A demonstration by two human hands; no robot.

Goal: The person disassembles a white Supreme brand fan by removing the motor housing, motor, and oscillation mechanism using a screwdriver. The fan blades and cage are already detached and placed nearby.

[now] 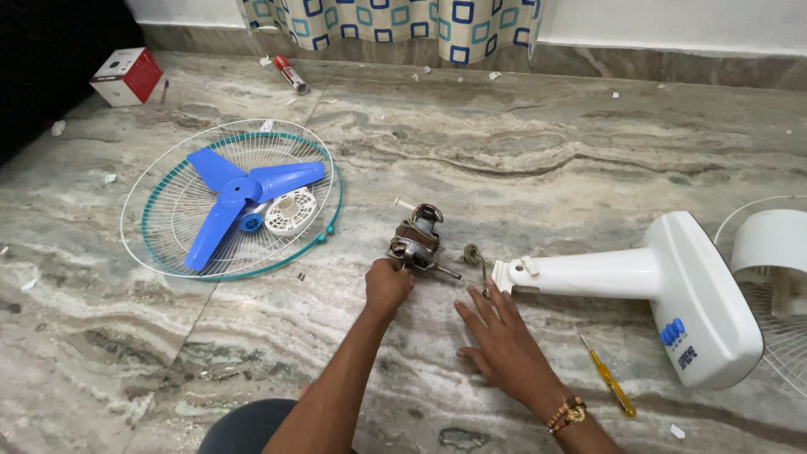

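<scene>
Toward the marble floor's (538,160) left edge, a blue three-bladed plastic fan blade (239,195) lies on a round wire fan guard (151,219). At mid-floor, the left hand (388,286) grasps a bare metal fan motor (415,241). The right hand (502,340) rests flat, fingers spread, just beside the white plastic fan stand (647,282). A yellow-handled screwdriver (611,382) lies near the floor's bottom edge.

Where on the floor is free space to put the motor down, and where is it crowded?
Bare floor lies between the fan guard and the motor, and beyond the motor up to the curtain. It is crowded around the left hand, right hand, white fan base and yellow screwdriver.
</scene>
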